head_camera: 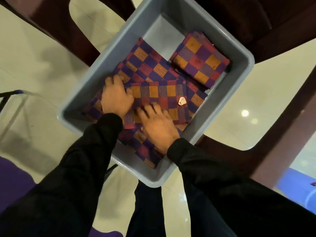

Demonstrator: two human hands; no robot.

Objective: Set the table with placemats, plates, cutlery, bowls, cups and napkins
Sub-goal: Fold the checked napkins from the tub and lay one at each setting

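A grey plastic bin [239, 53] holds folded checked cloths in purple, red and orange. One folded cloth [164, 100] lies on top in the middle, with a small white tag [181, 101] on it. My left hand [115, 98] curls its fingers over that cloth's left edge. My right hand [155, 124] lies on its near part with fingers bent onto the fabric. A larger spread cloth [145, 65] lies beneath. A smaller folded stack [200, 60] sits at the bin's far right corner.
The bin stands on a dark wooden frame [273, 117] above a shiny cream floor [42, 65]. Dark wooden furniture [256, 19] rises behind the bin. A metal frame with a blue part [15, 94] is at left, a blue object [299, 189] at right.
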